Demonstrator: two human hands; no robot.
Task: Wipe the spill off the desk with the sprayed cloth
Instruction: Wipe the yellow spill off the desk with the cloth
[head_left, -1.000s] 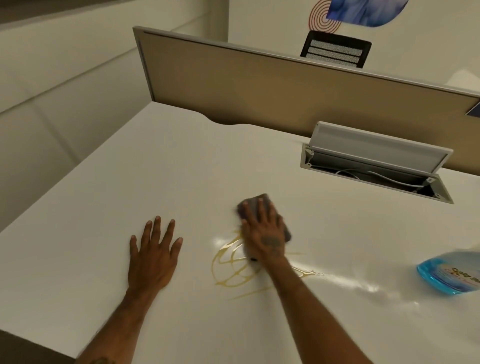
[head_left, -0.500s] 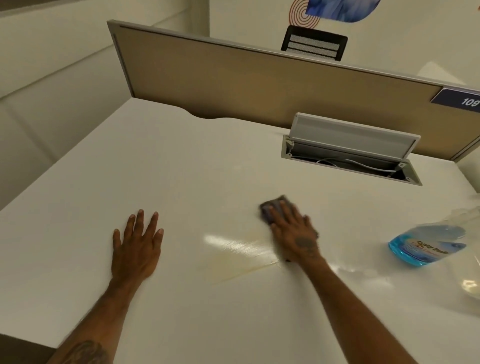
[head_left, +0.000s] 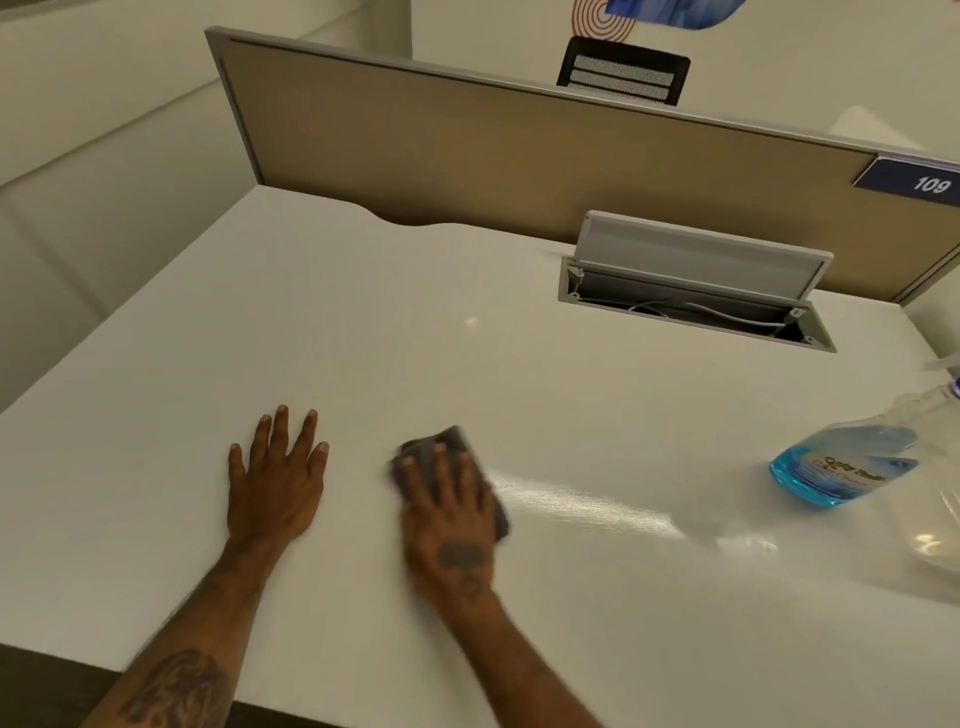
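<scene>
My right hand (head_left: 449, 525) lies flat on a dark grey cloth (head_left: 441, 447) and presses it onto the white desk (head_left: 415, 338), near the front middle. Only the cloth's far end and right edge show past my fingers. A shiny wet streak (head_left: 587, 501) runs to the right of the cloth toward the bottle. No yellow spill lines are visible on the surface. My left hand (head_left: 278, 480) rests palm down on the desk, fingers spread, a short way left of the cloth and holding nothing.
A clear spray bottle (head_left: 841, 467) of blue liquid lies at the right edge. An open cable hatch (head_left: 696, 291) with a raised lid and a white cable is at the back right. A tan partition (head_left: 493, 161) bounds the far side. The desk's front edge runs under my forearms.
My right hand swept the cloth right, then back left next to my left hand. The yellow spill lines seen a second ago are gone, leaving a wet streak. The left hand stayed planted.
</scene>
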